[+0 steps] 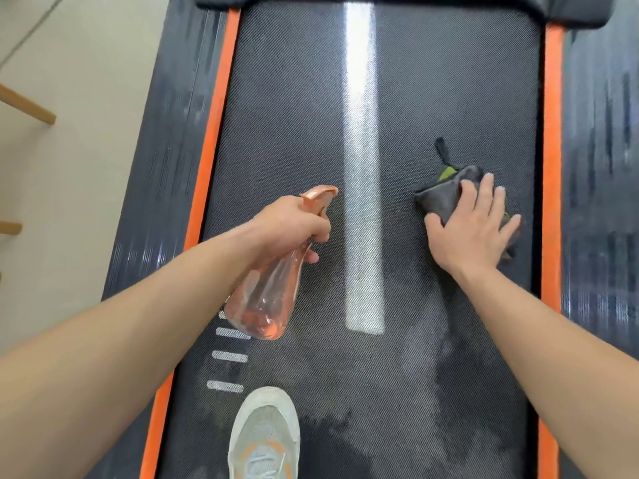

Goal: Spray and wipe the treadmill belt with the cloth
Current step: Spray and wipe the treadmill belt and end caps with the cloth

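A person's left grip [290,223], a bare hand, is curled round the neck of a clear orange spray bottle [266,295] at centre left of the frame. The bottle is tilted above the treadmill belt [294,98], with its nozzle toward the top of the frame and its base toward the lower left. At centre right, the right grip [473,229] lies spread flat, fingers straight, pressing a dark cloth [446,191] onto the belt near the right orange strip [553,133]. A green patch and a dark tail show at the cloth's upper edge. A white stripe [363,167] runs up the belt between the two hands. Blotchy wet marks [449,357] spread across the lower belt. A grey shoe [264,440] with orange trim stands on the belt at bottom centre. Pale floor [69,167] and wooden legs [27,105] fill the left edge.
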